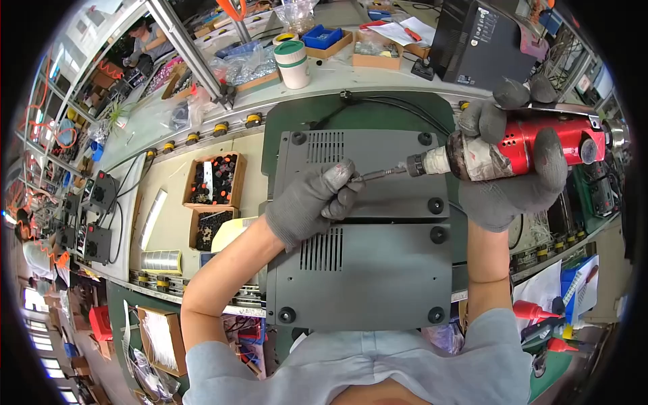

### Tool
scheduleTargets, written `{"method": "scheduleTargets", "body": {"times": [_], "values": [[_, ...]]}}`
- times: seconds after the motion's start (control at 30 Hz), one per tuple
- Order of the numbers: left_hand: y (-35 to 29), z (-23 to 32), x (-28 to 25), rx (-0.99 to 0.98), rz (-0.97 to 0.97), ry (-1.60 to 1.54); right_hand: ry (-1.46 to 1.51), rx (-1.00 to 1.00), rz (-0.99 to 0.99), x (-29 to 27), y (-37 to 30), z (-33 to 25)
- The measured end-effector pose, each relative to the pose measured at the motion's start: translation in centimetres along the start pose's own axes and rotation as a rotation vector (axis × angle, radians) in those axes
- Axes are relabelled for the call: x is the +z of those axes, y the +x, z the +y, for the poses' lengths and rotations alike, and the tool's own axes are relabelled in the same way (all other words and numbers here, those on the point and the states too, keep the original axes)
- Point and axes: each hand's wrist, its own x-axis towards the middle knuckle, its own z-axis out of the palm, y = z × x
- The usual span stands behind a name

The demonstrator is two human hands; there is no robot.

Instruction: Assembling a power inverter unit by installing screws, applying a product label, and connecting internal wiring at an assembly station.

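My right hand [496, 202], in a grey glove, is wrapped round a red power screwdriver [520, 142] lying level above the work, its nose pointing left. From its taped front the long metal bit [385, 173] reaches to my left hand [304, 206], also gloved. The left fingers are pinched together at the bit's tip; anything small between them is hidden. Below both hands lie two dark grey casings with vent slots and round black feet: a far casing [391, 148] and a near casing [388, 290] against my body. The far one rests on a green board [273, 138].
Left of the casings stand an upper small-parts box [236, 179] and a lower box [194, 233]. A black cable [398, 104] curls behind the far casing. Beyond the roller rail are a lidded cup [293, 71], a blue tray [322, 37] and a large black machine [482, 44].
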Motion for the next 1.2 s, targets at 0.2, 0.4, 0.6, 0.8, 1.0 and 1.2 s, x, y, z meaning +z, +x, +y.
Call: {"method": "scheduleTargets", "body": {"times": [0.2, 0.4, 0.6, 0.8, 1.0, 1.2], "values": [[-1.2, 0.1, -0.3, 0.093, 0.020, -0.016, -0.063, 0.034, -0.019, 1.4, 0.1, 0.8], [-2.2, 1.5, -1.0, 0.223, 0.130, -0.222, -0.263, 0.028, -0.043, 5.4, 2.0, 3.4], [-3.5, 2.5, -2.7, 0.214, 0.277, -0.243, -0.937, -0.392, -0.258, 6.6, 3.7, 8.7], [-5.6, 0.1, -11.2, 0.285, 0.370, -0.384, -0.415, 0.311, -0.032, 6.8, 2.7, 12.2], [-7.6, -3.2, -11.6, 0.345, 0.321, -0.519, -0.415, 0.363, -0.059, 6.4, 2.0, 14.6], [-7.9, -4.7, -12.0, 0.310, 0.332, -0.567, -0.436, 0.368, -0.119, 7.3, 2.2, 15.1]]}}
